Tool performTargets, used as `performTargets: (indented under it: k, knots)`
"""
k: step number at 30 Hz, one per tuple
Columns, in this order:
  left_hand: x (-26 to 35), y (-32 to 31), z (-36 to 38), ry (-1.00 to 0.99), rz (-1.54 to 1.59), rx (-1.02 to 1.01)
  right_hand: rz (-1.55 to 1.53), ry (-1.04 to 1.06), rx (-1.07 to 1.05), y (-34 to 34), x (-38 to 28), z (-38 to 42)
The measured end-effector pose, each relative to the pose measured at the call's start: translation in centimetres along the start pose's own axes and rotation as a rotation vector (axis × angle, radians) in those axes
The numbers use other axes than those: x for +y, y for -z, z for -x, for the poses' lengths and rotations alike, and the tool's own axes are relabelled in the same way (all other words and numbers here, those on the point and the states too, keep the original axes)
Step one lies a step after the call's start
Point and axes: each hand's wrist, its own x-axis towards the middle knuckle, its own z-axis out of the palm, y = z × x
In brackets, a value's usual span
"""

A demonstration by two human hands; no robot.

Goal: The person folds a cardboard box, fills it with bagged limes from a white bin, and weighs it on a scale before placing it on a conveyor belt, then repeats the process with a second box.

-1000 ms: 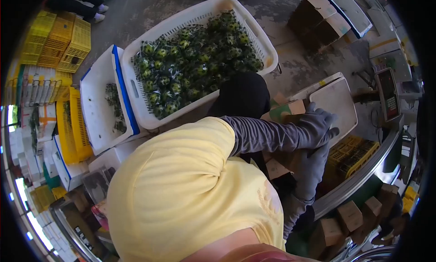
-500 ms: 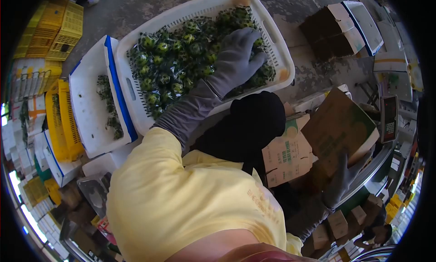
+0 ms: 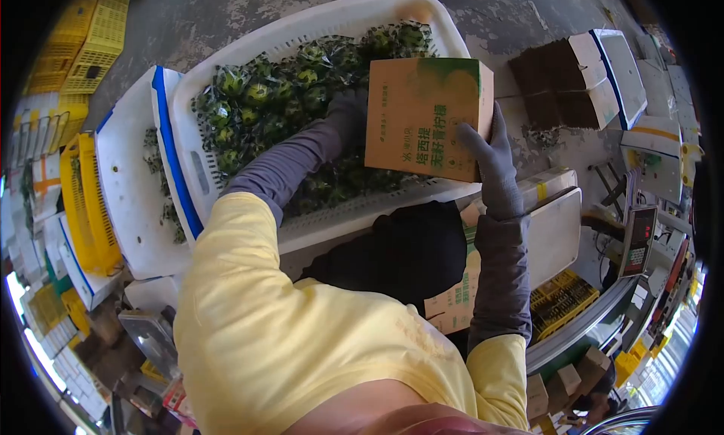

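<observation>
A cardboard box (image 3: 403, 126) with green print is held over the right part of a white basket (image 3: 181, 129). Grey-gloved, my right hand (image 3: 490, 148) grips the box at its right side, with fingers on the printed face. The basket holds many green fruits in clear bags (image 3: 260, 92). My left hand (image 3: 348, 114), also gloved, is down among the bags just left of the box; the box and bags hide its fingers.
A white foam box (image 3: 132, 175) with green bits stands left of the basket, beside a yellow crate (image 3: 90, 209). Stacked cardboard (image 3: 554, 84) lies at the upper right. A scale display (image 3: 639, 239), a metal platform (image 3: 554, 235) and a black-and-yellow crate (image 3: 562, 303) are at the right.
My right hand has brought the cardboard box from the lower right up over the basket. My left hand has moved left and down within the fruit bags.
</observation>
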Motion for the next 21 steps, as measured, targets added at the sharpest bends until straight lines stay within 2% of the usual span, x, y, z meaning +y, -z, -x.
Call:
performTargets:
  k: [2, 4, 8, 10, 11, 14, 15, 17, 18, 20, 21]
  knots:
    - [-0.5, 0.9, 1.3, -0.036, 0.078, -0.072, 0.037, -0.037, -0.026, 0.1, 1.7, -0.5]
    - [-0.7, 1.0, 0.2, -0.109, -0.043, -0.181, -0.004, -0.058, -0.088, -0.7, 1.0, -0.6]
    - [-1.7, 0.8, -0.7, -0.262, -0.16, -0.394, 0.035, -0.051, -0.072, -1.5, 4.0, -1.4]
    - [-1.7, 1.6, -0.3, -0.218, -0.17, -0.303, 0.193, -0.094, 0.0, -1.6, 5.6, -2.0]
    - [-1.6, 1.9, 0.1, -0.196, -0.172, -0.255, 0.255, 0.041, 0.005, -1.6, 5.6, -2.2]
    - [-2.0, 1.4, 2.7, -0.153, -0.151, -0.188, 0.106, -0.041, -0.06, -1.2, 2.3, -0.8]
    - [-2.5, 1.2, 3.4, -0.147, -0.13, -0.187, 0.026, -0.108, -0.036, -0.7, 2.2, -0.4]
    - [-4.8, 1.0, 5.1, -0.141, -0.044, -0.232, 0.007, -0.113, -0.072, -0.9, 2.7, -0.6]
    - [-6.3, -0.4, 6.5, -0.137, 0.015, -0.173, -0.004, -0.112, -0.096, -1.2, 3.1, -1.1]
    - [-8.5, -4.5, 8.7, -0.131, 0.124, -0.043, 0.428, 0.064, 0.009, -2.8, 5.8, -3.3]
    - [-8.4, -5.0, 9.6, -0.028, 0.217, 0.101, 0.598, 0.117, 0.051, -4.0, 6.1, -3.7]
